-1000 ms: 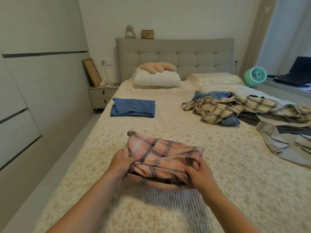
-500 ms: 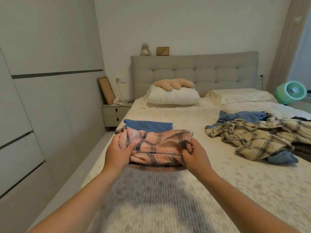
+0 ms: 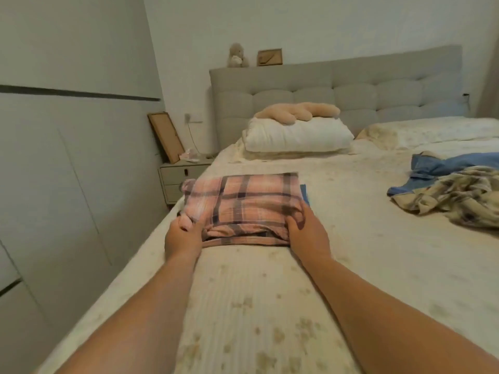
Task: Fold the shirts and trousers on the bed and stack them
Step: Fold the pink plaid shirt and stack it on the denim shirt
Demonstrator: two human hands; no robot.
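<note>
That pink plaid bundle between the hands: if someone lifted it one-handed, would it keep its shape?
Probably not. The folded pink plaid garment looks like soft, thin cloth; its layers sag and bunch where the left hand and right hand grip its corners, so it would likely droop and unfold. It seems light. It lies on a folded blue garment, so it may slide if pushed.

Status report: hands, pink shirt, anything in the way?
Left hand and right hand grip the folded pink plaid shirt. It sits over the folded blue garment. Nothing in the way.

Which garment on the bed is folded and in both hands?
The pink plaid shirt. The beige plaid shirt and blue garment lie crumpled, untouched, at right.
</note>
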